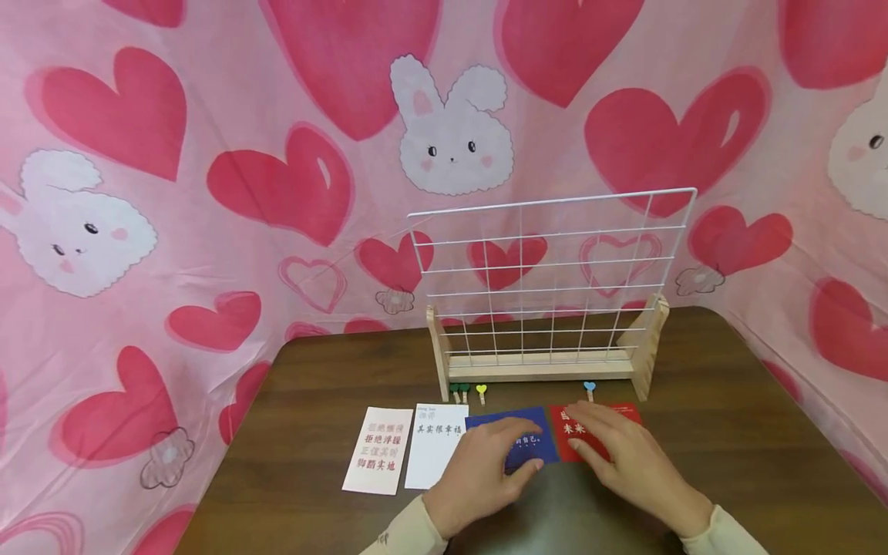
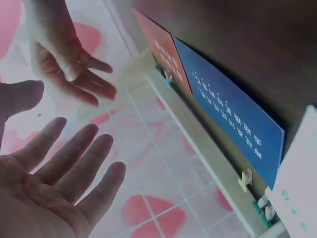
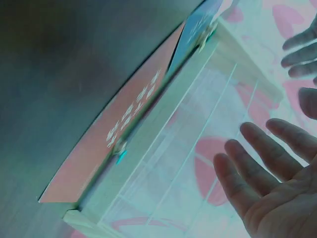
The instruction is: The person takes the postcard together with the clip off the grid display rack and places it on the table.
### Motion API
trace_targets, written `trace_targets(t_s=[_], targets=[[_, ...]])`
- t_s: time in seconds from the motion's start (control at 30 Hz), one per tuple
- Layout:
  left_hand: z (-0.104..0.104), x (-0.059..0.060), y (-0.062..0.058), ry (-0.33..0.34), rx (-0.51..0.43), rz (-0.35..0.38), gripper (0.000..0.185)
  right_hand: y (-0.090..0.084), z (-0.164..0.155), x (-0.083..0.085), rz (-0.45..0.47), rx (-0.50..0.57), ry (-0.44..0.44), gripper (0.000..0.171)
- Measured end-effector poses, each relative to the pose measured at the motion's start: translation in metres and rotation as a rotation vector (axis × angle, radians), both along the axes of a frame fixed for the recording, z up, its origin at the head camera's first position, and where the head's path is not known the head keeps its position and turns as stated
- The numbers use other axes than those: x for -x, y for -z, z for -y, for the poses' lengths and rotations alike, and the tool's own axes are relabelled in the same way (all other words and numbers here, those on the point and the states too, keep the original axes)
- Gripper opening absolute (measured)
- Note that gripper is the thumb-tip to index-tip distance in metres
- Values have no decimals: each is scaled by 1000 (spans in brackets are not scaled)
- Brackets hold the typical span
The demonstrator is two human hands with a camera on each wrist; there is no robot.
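Four cards lie in a row on the dark wooden table (image 1: 312, 462), in front of a wire grid stand. From left to right they are a pink card (image 1: 378, 451), a white card (image 1: 433, 447), a blue card (image 1: 544, 428) and a red card (image 1: 624, 414). My left hand (image 1: 496, 459) is spread palm-down over the blue card (image 2: 233, 114). My right hand (image 1: 617, 451) is spread over the red card (image 3: 119, 134). In both wrist views the fingers (image 2: 64, 168) are straight, hold nothing and stand a little off the cards. The right hand (image 3: 267, 183) looks the same.
A white wire grid (image 1: 548, 262) stands upright in a wooden base (image 1: 541, 368) at the table's far side. Small clips lie before it: two green clips (image 1: 458, 391), a yellow clip (image 1: 482, 391) and a blue heart clip (image 1: 589, 387). A pink heart-print cloth (image 1: 208, 193) walls the table.
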State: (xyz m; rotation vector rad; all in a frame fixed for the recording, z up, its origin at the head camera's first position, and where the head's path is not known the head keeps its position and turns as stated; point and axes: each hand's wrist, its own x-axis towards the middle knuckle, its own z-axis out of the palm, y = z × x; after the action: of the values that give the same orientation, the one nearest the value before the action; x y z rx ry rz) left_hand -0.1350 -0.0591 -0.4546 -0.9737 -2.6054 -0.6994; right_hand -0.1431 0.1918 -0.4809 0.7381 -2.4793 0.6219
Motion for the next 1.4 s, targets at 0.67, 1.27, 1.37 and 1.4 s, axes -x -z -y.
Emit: trace_targets(t_s=[0.67,1.27,1.37,1.4], targets=[[16,-48,22,-226,452,-312,83,3,11,-42,-152,-342,-65,82],[19,-38,25,-210,469,-278,80,11,2,-34,-162,-356,-57,82],[18,-40,25,-206,477,-298,80,10,2,-34,-155,-362,-49,84],[18,-40,26,-207,476,-302,80,9,2,-34,-155,-362,-48,83]])
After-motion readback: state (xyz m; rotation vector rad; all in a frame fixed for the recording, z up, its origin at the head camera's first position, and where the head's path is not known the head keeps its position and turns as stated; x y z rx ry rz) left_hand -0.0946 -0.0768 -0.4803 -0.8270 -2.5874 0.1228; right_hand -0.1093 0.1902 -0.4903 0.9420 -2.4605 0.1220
